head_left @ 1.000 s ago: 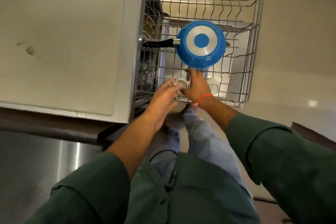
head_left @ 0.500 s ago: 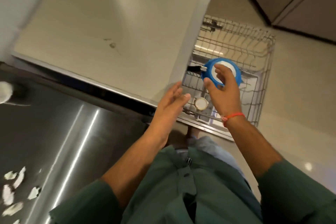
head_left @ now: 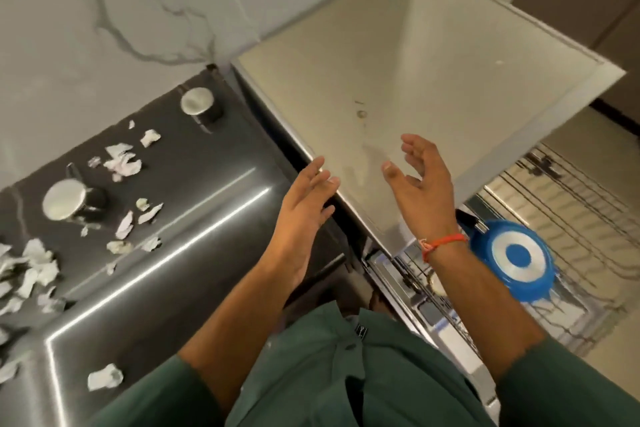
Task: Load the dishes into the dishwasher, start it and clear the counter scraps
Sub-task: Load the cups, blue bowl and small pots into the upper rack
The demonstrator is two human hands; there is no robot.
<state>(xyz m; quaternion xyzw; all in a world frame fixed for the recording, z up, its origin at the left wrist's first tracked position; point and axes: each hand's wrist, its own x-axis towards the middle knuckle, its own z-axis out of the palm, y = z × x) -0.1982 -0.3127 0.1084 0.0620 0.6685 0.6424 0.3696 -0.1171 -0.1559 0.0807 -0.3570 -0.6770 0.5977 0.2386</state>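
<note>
Steel dishwasher rack [head_left: 568,218], partly hidden from us under the pale counter [head_left: 415,80], holds a blue pan [head_left: 516,262] bottom-up, handle pointing toward that counter, while our left hand [head_left: 304,215] and right hand [head_left: 420,184] hover over its edge, fingers spread, holding nothing.

Dark steel counter [head_left: 180,253] with torn scraps [head_left: 123,161] and two steel cups [head_left: 67,199].

blue pan [head_left: 516,260] upside down in the pulled-out wire rack [head_left: 571,198] (black handle partly hidden); torn paper scraps [head_left: 123,159] litter the counter [head_left: 180,218].
</note>
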